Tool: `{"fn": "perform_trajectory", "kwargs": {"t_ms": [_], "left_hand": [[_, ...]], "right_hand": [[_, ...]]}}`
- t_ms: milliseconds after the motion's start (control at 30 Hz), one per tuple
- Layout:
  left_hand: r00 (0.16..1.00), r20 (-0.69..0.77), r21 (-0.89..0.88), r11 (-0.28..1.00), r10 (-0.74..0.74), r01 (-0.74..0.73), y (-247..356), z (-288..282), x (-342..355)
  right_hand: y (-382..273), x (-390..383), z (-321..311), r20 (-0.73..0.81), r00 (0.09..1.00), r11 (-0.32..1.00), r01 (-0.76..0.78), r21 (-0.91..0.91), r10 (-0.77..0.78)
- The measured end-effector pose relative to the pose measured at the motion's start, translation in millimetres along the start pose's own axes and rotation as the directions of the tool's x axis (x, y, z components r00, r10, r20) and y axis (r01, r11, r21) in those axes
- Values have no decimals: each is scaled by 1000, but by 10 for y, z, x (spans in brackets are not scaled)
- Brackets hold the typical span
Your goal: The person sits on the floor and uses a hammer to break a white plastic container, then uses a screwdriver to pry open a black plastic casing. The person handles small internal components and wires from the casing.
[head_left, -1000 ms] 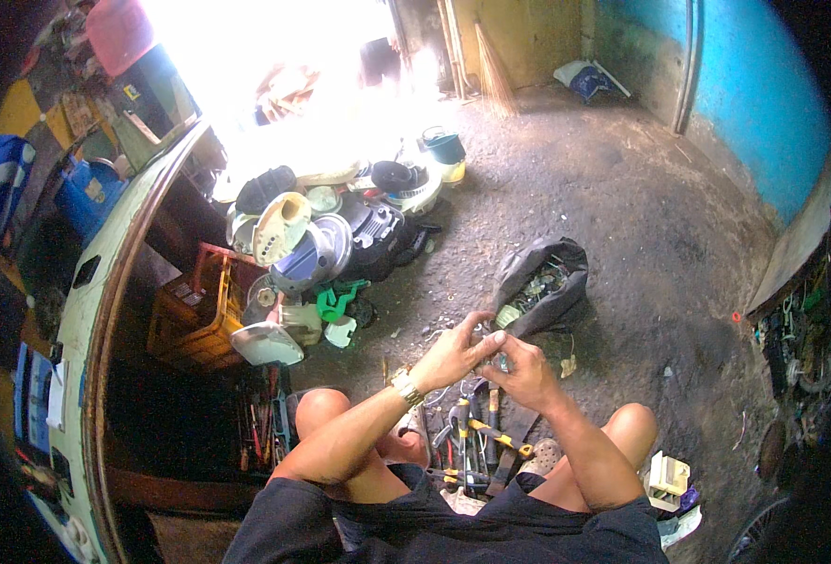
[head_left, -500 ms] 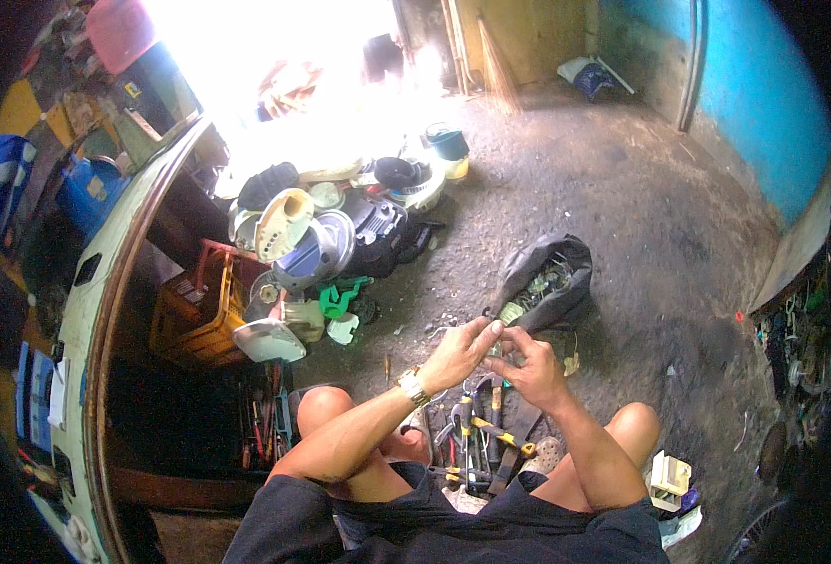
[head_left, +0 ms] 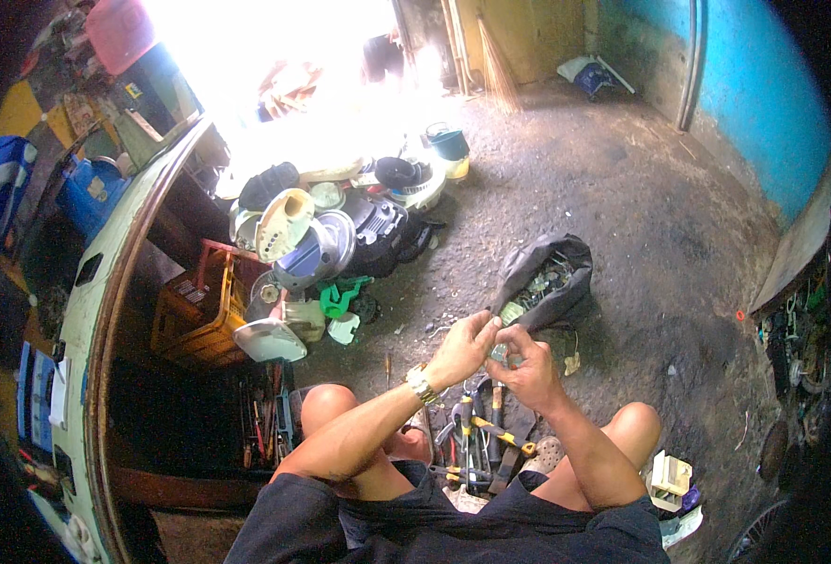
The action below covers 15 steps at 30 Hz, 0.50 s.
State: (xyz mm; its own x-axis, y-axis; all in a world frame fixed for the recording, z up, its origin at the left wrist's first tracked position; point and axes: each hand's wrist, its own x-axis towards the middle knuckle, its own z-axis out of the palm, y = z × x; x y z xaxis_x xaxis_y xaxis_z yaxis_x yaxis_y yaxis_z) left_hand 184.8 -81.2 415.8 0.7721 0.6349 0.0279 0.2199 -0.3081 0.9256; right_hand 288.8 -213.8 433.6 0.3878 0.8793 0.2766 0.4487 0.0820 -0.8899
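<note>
My left hand [head_left: 462, 351] and my right hand [head_left: 528, 372] meet in front of my knees, fingers bent in a pinch. A small, pale greenish piece [head_left: 500, 354] shows between them; its kind is too small to tell, and the fingers hide part of it. A watch with a metal band [head_left: 420, 384] is on my left wrist. Just beyond the hands lies a dark open bag [head_left: 580, 273] with many small metal parts in it. Below the hands, between my feet, are several tools, among them a yellow-and-black handled tool [head_left: 498, 430] and a hammer-like tool [head_left: 504, 470].
Fan parts and covers [head_left: 321, 249] are heaped to the left, beside an orange crate [head_left: 204, 315]. A long bench [head_left: 105, 310] runs along the left. A cream box [head_left: 669, 475] sits by my right knee. A blue wall [head_left: 763, 103] rises at the right.
My right fingers have shifted slightly and parted a little from the left ones, showing more of the small pale piece. The surroundings are the same.
</note>
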Motion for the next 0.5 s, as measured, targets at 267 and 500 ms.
{"fn": "perform_trajectory", "kwargs": {"t_ms": [267,500], "left_hand": [[976,197,-7,995,-93,97,208,-170,7],[988,-108,20,994,110,-109,110,20,-34]], "right_hand": [[-130,-15,-113,228,934,847,-346,403,273],[-67,-30,-47,99,982,936,-186,297,164]]}}
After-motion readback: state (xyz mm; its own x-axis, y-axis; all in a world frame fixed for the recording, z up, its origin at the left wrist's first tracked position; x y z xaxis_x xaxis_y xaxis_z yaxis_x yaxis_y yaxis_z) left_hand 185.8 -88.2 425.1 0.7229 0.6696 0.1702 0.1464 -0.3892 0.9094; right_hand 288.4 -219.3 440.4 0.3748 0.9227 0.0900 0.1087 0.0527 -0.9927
